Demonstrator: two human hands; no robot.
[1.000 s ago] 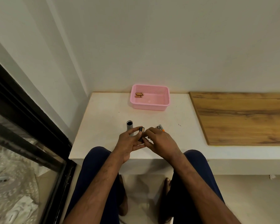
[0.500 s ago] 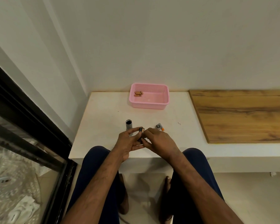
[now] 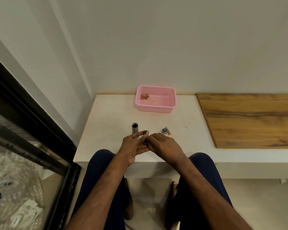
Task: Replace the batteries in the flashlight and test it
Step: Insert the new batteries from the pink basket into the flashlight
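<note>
Head camera, looking down along a seated person's two forearms to a white table (image 3: 106, 123) set against a plain wall. At far left we see a black-framed glass door (image 3: 32, 130).

Moving right, the flashlight body (image 3: 135, 128), a grey tube, stands upright on the table with its open dark end facing up. Its foot is hidden behind the left hand (image 3: 133, 146), just in front of it. That hand's fingers are curled, with thumb and forefinger pinching the top of a short dark battery holder (image 3: 145, 136) that shows something copper-coloured at its upper end. We judge the holder's long axis to be roughly upright, tilted away from us. The tube lies just beyond and left of the holder, so the left hand is nearer to it. Loading would mean bringing the holder over that open mouth.

The right hand (image 3: 163, 145) meets the holder from the right with fingers curled. Its tips seem to pinch the lower part, though the exact contact is too small to tell. Just past this hand lie a round grey tail cap (image 3: 164, 130) and, touching it, a loose battery (image 3: 168, 132) with an orange end.

Farther back, a pink basket (image 3: 155, 110) holds a few copper-coloured batteries (image 3: 144, 96) in its left rear corner. At far right we see a wooden board (image 3: 249, 123) lying on the table.
</note>
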